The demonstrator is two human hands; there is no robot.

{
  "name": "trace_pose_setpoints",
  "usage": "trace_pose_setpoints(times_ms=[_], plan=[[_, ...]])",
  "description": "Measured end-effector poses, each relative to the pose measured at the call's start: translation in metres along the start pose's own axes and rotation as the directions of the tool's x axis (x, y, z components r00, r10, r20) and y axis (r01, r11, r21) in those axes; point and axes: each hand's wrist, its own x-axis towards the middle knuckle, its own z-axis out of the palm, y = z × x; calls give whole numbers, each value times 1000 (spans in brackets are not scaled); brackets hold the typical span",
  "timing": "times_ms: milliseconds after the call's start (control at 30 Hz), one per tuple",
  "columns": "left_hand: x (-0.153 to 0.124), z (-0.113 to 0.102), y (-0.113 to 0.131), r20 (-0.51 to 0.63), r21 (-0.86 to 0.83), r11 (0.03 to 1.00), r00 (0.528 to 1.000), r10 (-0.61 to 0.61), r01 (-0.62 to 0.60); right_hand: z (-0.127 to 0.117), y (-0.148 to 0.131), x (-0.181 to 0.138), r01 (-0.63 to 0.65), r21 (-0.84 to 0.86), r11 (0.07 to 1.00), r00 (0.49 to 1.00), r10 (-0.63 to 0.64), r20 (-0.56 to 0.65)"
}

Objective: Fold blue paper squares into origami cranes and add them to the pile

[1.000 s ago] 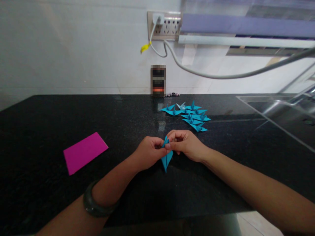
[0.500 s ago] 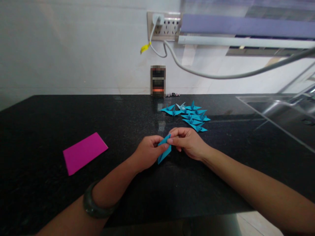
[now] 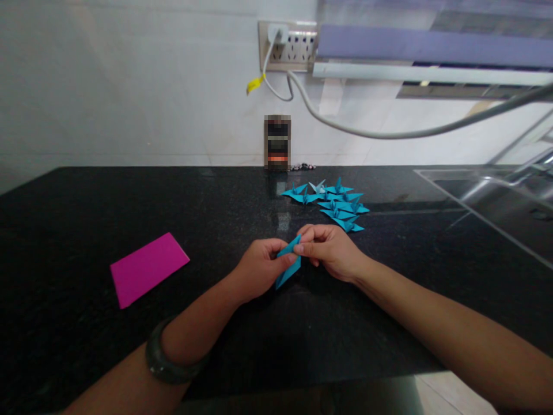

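Between my hands is a folded piece of blue origami paper [image 3: 288, 273], held tilted above the dark countertop. My left hand [image 3: 262, 266] is closed on its left side, the thumb lying across its face. My right hand [image 3: 327, 249] pinches the paper's upper right edge between thumb and fingers. Just beyond my right hand sits a cluster of several folded blue paper cranes [image 3: 339, 206], with one paler crane [image 3: 318, 187] at the back. Some of the fingertips behind the paper are hidden.
A pink sheet or stack of paper [image 3: 149, 270] lies on the black countertop [image 3: 224, 202] at the left. By the wall stand a blurred-out upright object [image 3: 277, 143] and a beaded string [image 3: 302, 166]. A cable [image 3: 371, 134] hangs from a socket; a sink [image 3: 488, 190] lies right.
The blue paper's lower tip has shifted very slightly down and left. Both hands keep almost the same grip and place.
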Motion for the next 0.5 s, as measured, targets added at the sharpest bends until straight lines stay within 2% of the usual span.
trace_pose_setpoints(times_ms=[500], plan=[[-1,0,2,-4,-22,1000,1000,-12,12,1,-1,-1,22,2,1000,999,-22,-25]])
